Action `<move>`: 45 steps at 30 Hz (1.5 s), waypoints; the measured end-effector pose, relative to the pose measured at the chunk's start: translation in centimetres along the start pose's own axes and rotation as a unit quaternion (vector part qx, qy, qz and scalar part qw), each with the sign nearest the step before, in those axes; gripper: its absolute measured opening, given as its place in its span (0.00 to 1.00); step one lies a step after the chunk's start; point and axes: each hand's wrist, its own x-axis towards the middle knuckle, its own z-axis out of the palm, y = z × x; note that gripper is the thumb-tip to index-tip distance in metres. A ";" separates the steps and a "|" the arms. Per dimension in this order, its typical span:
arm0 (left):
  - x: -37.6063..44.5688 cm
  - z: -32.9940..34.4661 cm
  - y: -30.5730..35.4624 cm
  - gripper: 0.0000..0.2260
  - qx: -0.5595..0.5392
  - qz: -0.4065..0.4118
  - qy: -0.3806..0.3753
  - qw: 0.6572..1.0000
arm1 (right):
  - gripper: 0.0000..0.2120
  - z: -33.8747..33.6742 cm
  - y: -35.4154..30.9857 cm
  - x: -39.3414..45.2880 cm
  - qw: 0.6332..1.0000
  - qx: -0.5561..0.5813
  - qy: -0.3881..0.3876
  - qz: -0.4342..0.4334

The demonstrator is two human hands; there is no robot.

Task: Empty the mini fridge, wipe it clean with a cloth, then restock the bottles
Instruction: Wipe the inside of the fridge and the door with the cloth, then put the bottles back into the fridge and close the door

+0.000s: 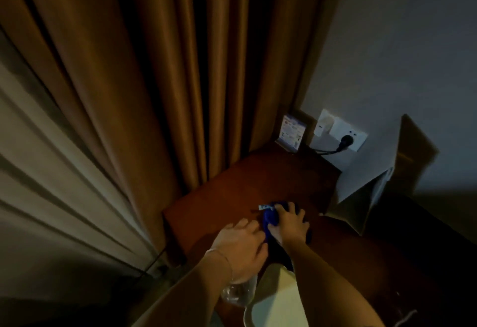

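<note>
A blue cloth [269, 217] with a small white tag lies bunched on the dark wooden desk top [222, 197]. My right hand [289, 223] lies on top of it, fingers spread and pressing down. My left hand [240, 244] rests flat on the desk just left of the cloth, fingertips touching its edge. A clear plastic bottle [237, 294] stands below my left wrist, partly hidden by my forearm. The mini fridge itself is not in view.
Brown curtains [154, 81] hang close behind and left of the desk. In the back corner stand a small card [291, 133] and a wall socket [343, 135] with a plug and cable. A paper bag [371, 192] stands to the right. A pale object [276, 301] sits at the bottom edge.
</note>
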 end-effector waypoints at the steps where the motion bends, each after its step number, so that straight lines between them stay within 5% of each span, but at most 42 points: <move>1: 0.1 -0.1 0.0 0.19 0.000 0.005 -0.001 1.000 | 0.25 0.9 -0.2 0.2 1.000 -0.018 -0.007 -0.002; 10: -0.2 -0.4 -0.4 0.17 -0.011 0.015 0.001 1.000 | 0.40 0.8 -1.0 0.5 0.995 -0.069 -0.069 -0.001; 15: -0.2 -0.7 0.4 0.20 0.025 0.028 0.028 0.999 | 0.44 -2.1 0.6 -4.3 0.998 -0.055 -0.025 -0.004; 24: -3.6 0.5 1.2 0.19 0.069 0.012 -0.008 0.998 | 0.30 -5.3 2.9 -18.9 0.992 -0.069 0.084 0.062; 29: -5.0 1.3 2.1 0.19 0.080 -0.013 -0.001 0.997 | 0.31 -2.3 4.7 -24.3 0.989 -0.092 0.089 0.074; 33: -5.8 1.8 2.6 0.21 0.178 0.000 -0.030 0.984 | 0.31 1.1 5.5 -26.3 0.983 -0.101 0.097 0.117; 39: -7.8 2.3 3.1 0.29 0.322 0.034 -0.054 0.945 | 0.24 4.1 6.2 -28.0 0.962 -0.089 0.246 0.074; 45: -8.8 2.3 3.6 0.34 0.336 0.033 -0.052 0.940 | 0.18 4.6 6.9 -28.9 0.970 -0.096 0.195 0.113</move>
